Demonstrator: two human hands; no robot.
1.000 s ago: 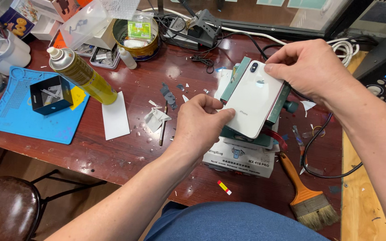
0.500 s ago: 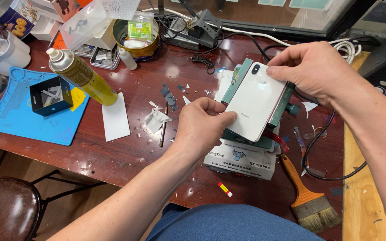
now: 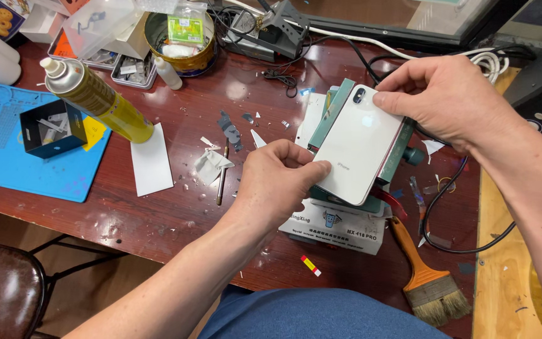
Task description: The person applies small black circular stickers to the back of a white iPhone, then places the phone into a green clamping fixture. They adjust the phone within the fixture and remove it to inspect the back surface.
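Gripping the white phone by opposite edges, left hand near, right hand far; glass-backed, rigid, slippery, probably fragile.

A white smartphone with a glossy back faces up, tilted diagonally, camera end at the upper corner, held above a green device.
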